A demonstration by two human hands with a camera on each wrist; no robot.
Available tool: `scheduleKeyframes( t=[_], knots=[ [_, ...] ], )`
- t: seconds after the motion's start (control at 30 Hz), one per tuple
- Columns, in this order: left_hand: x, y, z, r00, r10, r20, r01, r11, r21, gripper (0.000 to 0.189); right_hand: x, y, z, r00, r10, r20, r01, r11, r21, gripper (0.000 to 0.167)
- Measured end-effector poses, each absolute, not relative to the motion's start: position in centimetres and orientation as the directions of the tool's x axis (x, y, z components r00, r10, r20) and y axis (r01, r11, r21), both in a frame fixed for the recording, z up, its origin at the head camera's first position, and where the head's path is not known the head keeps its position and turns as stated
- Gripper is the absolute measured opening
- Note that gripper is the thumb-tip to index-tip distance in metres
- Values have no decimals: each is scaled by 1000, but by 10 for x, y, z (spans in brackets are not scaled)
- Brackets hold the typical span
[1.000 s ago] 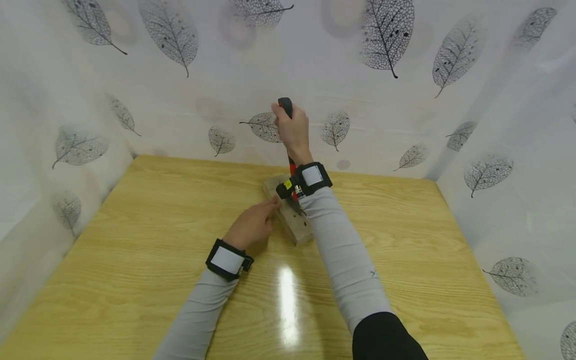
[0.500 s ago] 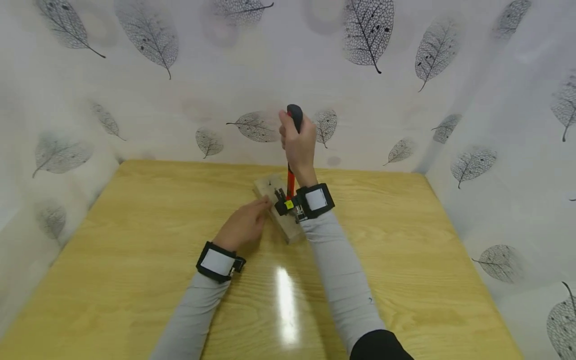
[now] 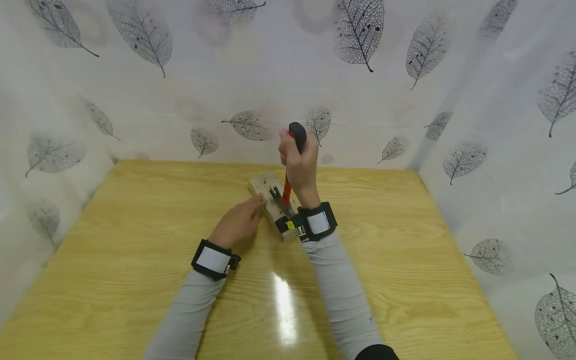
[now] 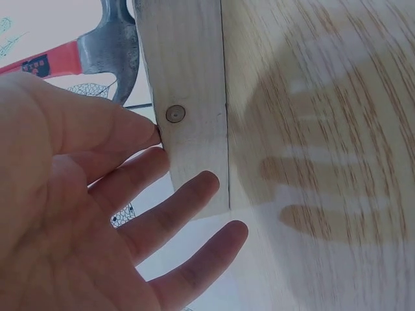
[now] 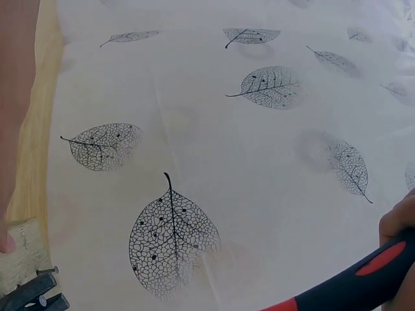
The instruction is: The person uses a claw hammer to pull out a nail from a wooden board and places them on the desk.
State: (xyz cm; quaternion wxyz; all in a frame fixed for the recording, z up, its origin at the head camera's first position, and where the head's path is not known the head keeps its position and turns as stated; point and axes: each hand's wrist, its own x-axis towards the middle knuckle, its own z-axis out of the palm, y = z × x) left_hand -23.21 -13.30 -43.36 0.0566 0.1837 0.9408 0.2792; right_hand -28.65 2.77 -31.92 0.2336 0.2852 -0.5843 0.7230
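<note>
The wooden block (image 3: pixel 273 208) lies on the worktop (image 3: pixel 148 240), its long side running from 11 to 5 o'clock, with the claw hammer's (image 3: pixel 286 192) head over it, claw (image 3: pixel 274 192) toward 11. The left hand (image 3: pixel 236 225) is nearer, fingers spread, touching the 9 o'clock edge; the right hand (image 3: pixel 301 167), toward 1, grips the handle (image 3: pixel 298 132).
</note>
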Motion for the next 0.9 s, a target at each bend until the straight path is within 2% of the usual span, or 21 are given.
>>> scheduleKeyframes(
  t=[0.17,0.4,0.67,0.9],
  knots=[
    [-231,-130,-436,-925,381,1,323,782,533,44,-271,33,-320,-702,51,710,-703,-207,-680,27],
    [-230,-132,-437,-928,373,-9,305,773,556,45,-255,59,-321,-685,119,719,-708,-340,-619,21],
    [-236,-136,-443,-920,391,24,343,776,529,45,-236,82,-326,-624,181,760,-750,-410,-519,35],
    [-236,-134,-442,-927,374,17,325,780,535,45,-234,92,-322,-656,177,734,-705,-491,-512,36]
  ],
)
